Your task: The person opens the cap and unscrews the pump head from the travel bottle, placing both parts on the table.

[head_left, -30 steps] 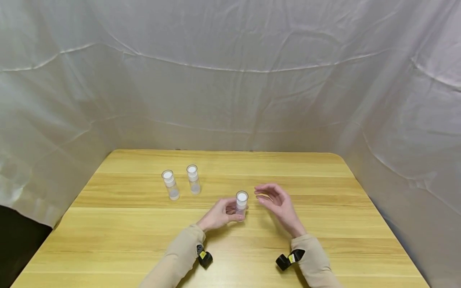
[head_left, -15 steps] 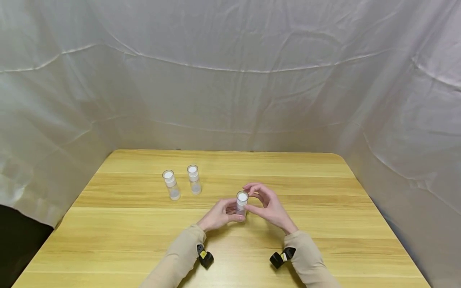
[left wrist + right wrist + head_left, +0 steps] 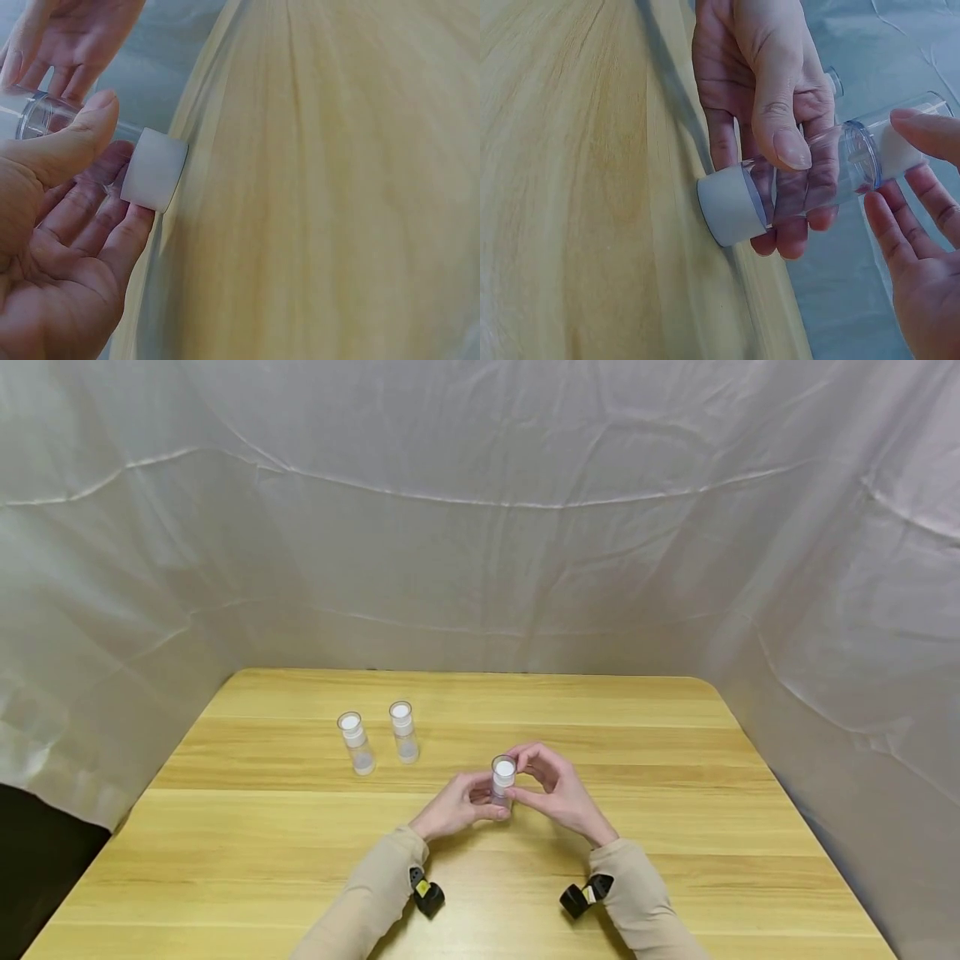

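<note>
My left hand [image 3: 455, 807] grips a clear cylindrical bottle [image 3: 501, 801] with a white base and a white top part, thumb on one side and fingers on the other. In the right wrist view the bottle's white base [image 3: 731, 206] is at its lower end, and the clear barrel shows between the left fingers. My right hand [image 3: 558, 793] pinches the upper part of the same bottle, around the white piece [image 3: 898, 154] inside a clear cap. The bottle stands roughly upright in the head view; whether its base touches the table cannot be told.
Two similar clear bottles with white tops stand at the left back of the wooden table [image 3: 675, 827]: one bottle [image 3: 356, 743] nearer left, the other bottle [image 3: 404, 732] to its right. A grey curtain [image 3: 480, 568] surrounds the table's back and sides.
My right hand has moved left from beside the bottle and now pinches its top part. The left hand has kept its grip on the bottle in the same place.
</note>
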Tool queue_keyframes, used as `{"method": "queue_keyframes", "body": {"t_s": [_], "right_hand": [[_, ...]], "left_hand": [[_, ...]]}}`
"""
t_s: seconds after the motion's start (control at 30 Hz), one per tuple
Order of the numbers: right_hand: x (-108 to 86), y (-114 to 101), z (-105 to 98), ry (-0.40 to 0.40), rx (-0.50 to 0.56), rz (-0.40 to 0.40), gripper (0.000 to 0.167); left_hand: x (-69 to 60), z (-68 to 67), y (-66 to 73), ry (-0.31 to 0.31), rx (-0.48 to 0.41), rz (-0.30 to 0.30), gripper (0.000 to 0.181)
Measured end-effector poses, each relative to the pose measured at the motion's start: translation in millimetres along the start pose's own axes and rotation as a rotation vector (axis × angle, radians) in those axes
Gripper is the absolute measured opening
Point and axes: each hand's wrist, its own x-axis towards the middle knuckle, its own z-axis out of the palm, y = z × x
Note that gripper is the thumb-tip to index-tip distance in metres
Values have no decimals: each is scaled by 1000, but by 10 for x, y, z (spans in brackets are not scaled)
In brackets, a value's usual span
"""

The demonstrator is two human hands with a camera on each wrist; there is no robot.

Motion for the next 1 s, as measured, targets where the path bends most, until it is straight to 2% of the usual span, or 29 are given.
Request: {"method": "queue_keyframes", "body": {"t_s": [0.43,1.0], "right_hand": [[-12,-31,35,41,-6,46,31],[-16,-57,21,51,-4,6,35]], "left_hand": [[8,21,-5,3,-4,6,50],[36,35,-24,3,-8,0,51]]}}
